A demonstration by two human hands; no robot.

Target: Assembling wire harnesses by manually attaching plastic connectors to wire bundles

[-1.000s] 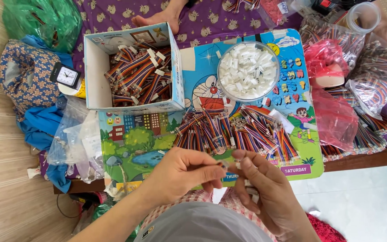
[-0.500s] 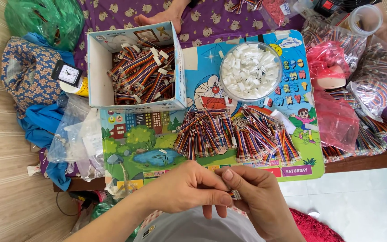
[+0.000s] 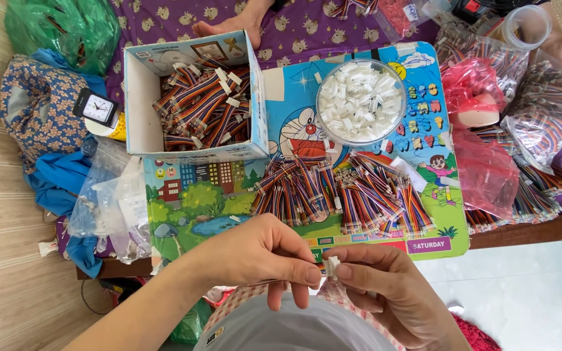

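I see a small white connector pinched between the fingertips of both hands, near the bottom middle, above my lap. My left hand grips it from the left, my right hand from the right, fingers closed on it. Just beyond lie striped ribbon cables on a cartoon mat. Farther off stand a bowl of white connectors and a cable-filled box.

Both hands, left and right, pinch a small white connector between fingertips, near striped ribbon cables heaped on the table
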